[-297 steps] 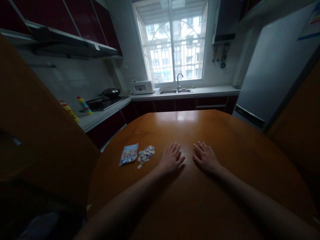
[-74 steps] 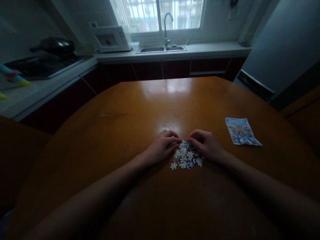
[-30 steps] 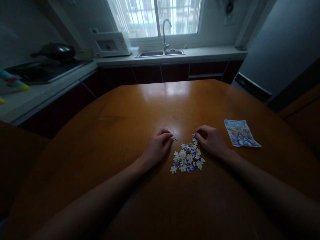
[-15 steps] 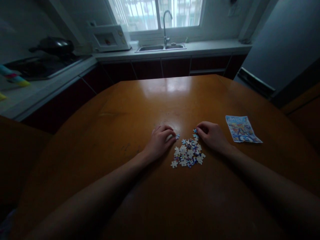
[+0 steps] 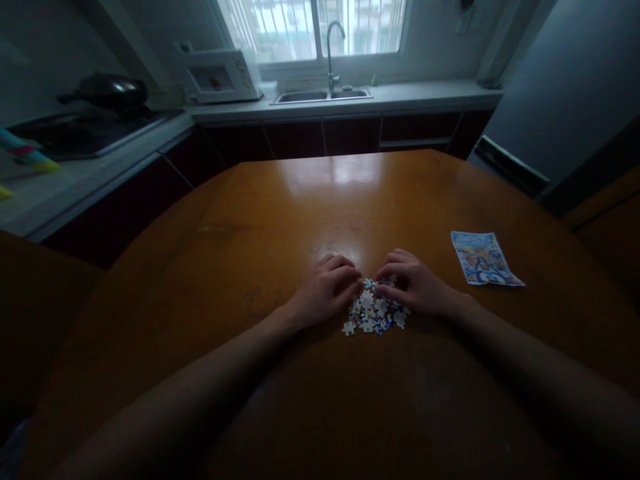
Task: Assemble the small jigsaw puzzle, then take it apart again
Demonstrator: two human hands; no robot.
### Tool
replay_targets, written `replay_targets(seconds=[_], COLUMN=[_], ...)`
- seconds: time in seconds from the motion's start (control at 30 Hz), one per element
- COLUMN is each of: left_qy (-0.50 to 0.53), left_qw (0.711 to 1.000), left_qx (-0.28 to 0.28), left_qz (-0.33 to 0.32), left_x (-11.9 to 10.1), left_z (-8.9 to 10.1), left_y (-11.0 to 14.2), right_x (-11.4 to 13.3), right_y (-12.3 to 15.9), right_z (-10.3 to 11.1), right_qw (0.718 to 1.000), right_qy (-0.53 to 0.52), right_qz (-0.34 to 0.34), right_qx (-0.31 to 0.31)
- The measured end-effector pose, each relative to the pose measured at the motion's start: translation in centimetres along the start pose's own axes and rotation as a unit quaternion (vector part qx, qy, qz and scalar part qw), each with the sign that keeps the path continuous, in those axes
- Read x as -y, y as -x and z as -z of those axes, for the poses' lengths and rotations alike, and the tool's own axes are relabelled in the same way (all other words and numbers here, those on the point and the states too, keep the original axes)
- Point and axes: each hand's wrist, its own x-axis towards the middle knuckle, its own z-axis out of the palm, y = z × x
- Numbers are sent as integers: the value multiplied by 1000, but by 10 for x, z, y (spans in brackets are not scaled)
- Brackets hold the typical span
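A heap of small jigsaw puzzle pieces [image 5: 367, 313] lies on the wooden table [image 5: 320, 393], many with their pale backs up and some showing blue and coloured print. At its upper left edge rests my left hand [image 5: 333, 287], its fingers curved and the thumb apart from them. My right hand [image 5: 413, 283] reaches over the upper right of the heap, thumb and fingers apart, tips touching or close to the pieces. A light blue piece [image 5: 369, 284] shows between the two hands. Some pieces are hidden under my right fingers.
A printed picture sheet [image 5: 485, 260] lies to the right of my right hand. Past the table are a sink [image 5: 303, 97], a white microwave [image 5: 220, 77] and a stove with a dark pan [image 5: 110, 90]. A grey fridge [image 5: 565, 93] stands at the right.
My right hand has moved left and slightly down onto the heap. My left hand has shifted a little right. The outlying pieces by my fingertips are now against the heap or hidden.
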Motion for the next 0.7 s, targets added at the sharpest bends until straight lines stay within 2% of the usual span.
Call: replay_targets(seconds=[0.07,0.13,0.27,0.37,0.53,0.6,0.7], left_qy=[21,30,25,13,3,6,4], left_qw=[998,994,991,991,995,996,997], left_qx=[54,89,118,115,86,76,66], left_qz=[-33,-52,-64,-63,-52,-49,-48], left_x=[-3,-4,-2,0,1,2,4], left_z=[4,6,6,2,-2,-3,-4], left_y=[0,0,1,2,1,1,0], right_x=[1,1,-3,-9,-15,-16,-18], right_y=[0,0,-1,-2,-3,-2,0], right_z=[-1,-1,1,3,5,6,6], right_qw=[999,999,995,980,934,929,931], right_qy=[3,-14,-79,-95,-56,-5,61], right_qz=[26,20,-40,-129,-263,-282,-294], right_qx=[30,30,-37,-114,-235,-240,-209])
